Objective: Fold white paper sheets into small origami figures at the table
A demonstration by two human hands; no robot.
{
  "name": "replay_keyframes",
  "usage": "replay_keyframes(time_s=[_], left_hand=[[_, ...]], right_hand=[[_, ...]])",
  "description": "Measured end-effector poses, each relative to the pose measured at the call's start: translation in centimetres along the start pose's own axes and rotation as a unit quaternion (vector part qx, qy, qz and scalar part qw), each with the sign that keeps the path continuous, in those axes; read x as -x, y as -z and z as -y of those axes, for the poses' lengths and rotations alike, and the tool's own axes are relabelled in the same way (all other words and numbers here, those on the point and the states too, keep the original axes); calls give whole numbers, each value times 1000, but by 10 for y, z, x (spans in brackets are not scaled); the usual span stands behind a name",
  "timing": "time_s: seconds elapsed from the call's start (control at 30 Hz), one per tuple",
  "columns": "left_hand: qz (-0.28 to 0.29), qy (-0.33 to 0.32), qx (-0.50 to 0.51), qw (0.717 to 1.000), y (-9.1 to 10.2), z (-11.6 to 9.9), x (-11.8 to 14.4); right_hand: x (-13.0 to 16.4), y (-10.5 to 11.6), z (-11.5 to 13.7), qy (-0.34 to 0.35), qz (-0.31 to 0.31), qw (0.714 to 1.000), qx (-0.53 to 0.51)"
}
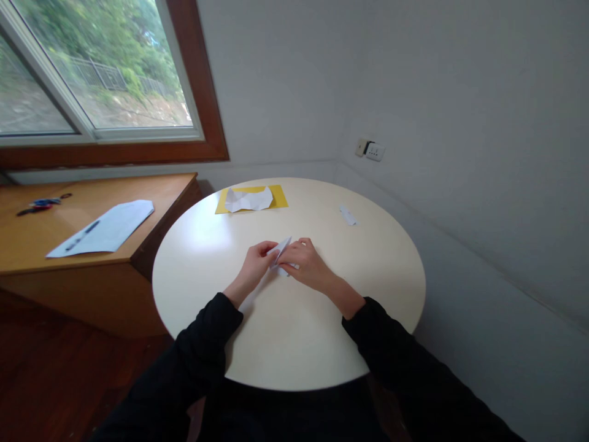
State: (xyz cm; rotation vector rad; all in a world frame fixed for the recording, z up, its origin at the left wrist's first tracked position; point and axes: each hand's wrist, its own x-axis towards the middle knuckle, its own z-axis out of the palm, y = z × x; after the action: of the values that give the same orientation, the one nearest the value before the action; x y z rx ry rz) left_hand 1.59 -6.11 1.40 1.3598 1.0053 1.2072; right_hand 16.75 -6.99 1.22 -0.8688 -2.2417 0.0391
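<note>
Hands: left hand (pixel 256 259) and right hand (pixel 305 263) meet at mid-counter, both pinched on one small folded white paper (pixel 281 253); black sleeves reach back toward the camera.
Paper: held between the two hands just above, or resting on, the round cream counter (pixel 285 344); a pointed flap sticks up between the fingertips, and the rest is hidden under the fingers.
Progress: paper already bears several folds and is narrowed to a point, so by judgement the folding is well under way; the final form cannot be read, and how many folds remain cannot be told.
Far edge: yellow sheet (pixel 278 196) lies flat with a creased white sheet (pixel 248 199) on top of it, well apart from the hands.
Right of centre: small white scrap (pixel 348 215) lies alone on the counter, apart from the hands.
Side desk: wooden desk (pixel 151 187) to the left carries a white page (pixel 105 228) with a pen (pixel 83 235) on it, and scissors (pixel 42 204) farther back.
Surroundings: window (pixel 92 67) above the desk; wall socket (pixel 370 149) on the wall.
Obstructions: nothing lies between the hands and the paper; the nearest loose thing is the scrap, clear of the working spot.
</note>
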Motion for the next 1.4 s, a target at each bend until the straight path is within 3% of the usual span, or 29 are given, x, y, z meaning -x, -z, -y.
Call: replay_keyframes(time_s=[0.13, 0.47, 0.73, 0.9, 1.07, 1.27, 1.4], left_hand=[[50, -3, -27, 998, 0, -1, 3], [110, 0, -3, 994, 0, -1, 4], [97, 38, 47, 993, 0, -2, 5], [98, 47, 65, 992, -1, -3, 5], [105, 15, 5, 994, -1, -2, 5], [52, -4, -45, 998, -1, -4, 5], [1, 22, -17, 1000, -1, -3, 3]], right_hand=[[1, -1, -1, -21, -21, 1000, 5], [1, 2, -5, -95, -106, 990, -10], [0, 5, -1, -140, -167, 975, -51], [-1, -1, -12, -254, -220, 928, -162], [-1, -5, -26, -319, -196, 867, -329], [-2, -4, -23, -311, -122, 858, -390], [0, -6, -22, -318, -129, 849, -402]])
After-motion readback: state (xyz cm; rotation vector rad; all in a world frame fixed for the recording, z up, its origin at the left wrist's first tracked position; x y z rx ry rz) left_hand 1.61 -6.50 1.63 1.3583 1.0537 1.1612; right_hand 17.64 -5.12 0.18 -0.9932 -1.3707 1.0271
